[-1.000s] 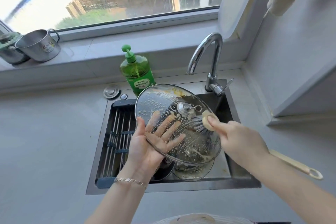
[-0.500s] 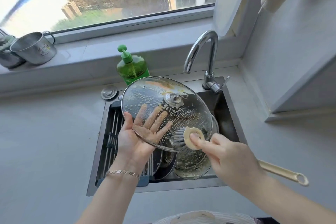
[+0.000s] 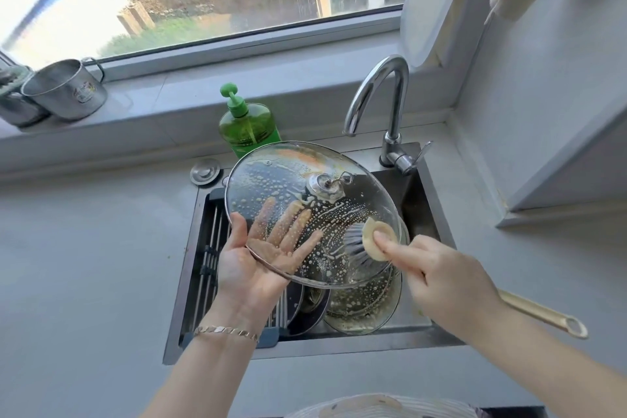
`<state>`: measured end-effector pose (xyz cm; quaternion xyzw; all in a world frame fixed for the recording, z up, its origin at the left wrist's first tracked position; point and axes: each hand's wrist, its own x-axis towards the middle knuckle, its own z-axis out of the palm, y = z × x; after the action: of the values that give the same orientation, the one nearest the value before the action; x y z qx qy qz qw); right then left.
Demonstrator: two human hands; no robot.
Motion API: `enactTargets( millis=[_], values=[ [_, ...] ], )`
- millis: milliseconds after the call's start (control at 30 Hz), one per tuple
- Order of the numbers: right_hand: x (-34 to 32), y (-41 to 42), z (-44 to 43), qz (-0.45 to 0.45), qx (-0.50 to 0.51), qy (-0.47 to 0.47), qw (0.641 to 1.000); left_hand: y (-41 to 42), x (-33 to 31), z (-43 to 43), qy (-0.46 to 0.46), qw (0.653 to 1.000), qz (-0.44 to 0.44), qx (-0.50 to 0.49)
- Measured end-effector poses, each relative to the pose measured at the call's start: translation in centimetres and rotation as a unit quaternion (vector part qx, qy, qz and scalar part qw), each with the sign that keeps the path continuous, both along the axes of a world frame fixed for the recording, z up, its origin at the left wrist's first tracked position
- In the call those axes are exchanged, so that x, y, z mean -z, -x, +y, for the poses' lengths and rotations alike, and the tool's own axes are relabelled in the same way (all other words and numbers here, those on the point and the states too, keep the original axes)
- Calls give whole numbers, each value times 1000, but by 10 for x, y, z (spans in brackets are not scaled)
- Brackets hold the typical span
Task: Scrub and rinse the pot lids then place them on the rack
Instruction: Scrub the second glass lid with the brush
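Hanging tilted over the sink (image 3: 414,195), a soapy glass lid (image 3: 271,180) rests on the left hand (image 3: 247,268), whose straight, spread fingers lie beneath it. The right hand (image 3: 448,282) grips a brush (image 3: 369,241), its bristles on the lid. The label on the mug (image 3: 64,92) is too blurred to read.

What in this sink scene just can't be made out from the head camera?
All in the head view:
- Soap bottle: label hidden behind the held glass lid.
- Left hand: fingers blurred through the sudsy glass.
- Lower lid in the sink: how many lie beside it is hidden by the held lid.
- Brush: handle's middle covered by the right hand.
- Vessel beside the steel mug: cut off by the left edge.
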<state>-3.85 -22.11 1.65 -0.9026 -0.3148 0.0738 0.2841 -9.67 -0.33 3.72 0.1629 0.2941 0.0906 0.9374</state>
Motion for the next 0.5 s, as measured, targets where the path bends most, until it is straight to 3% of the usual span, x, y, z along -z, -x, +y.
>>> enactTargets(
  millis=[67, 200, 300, 367, 500],
  values=[
    [-2, -8, -1, -29, -19, 9, 999, 3, 0, 1, 1, 1000, -17, 18],
    [10, -60, -19, 75, 133, 63, 986, 12, 2, 3, -1, 998, -40, 38],
    [-1, -24, -1, 5, -15, -15, 1000, 13, 3, 5, -14, 998, -30, 57],
    [-2, -20, 3, -21, -41, -12, 999, 14, 4, 6, -14, 998, -24, 63],
    [7, -71, -16, 74, 103, 63, 990, 18, 3, 7, -29, 996, -20, 86]
  ],
)
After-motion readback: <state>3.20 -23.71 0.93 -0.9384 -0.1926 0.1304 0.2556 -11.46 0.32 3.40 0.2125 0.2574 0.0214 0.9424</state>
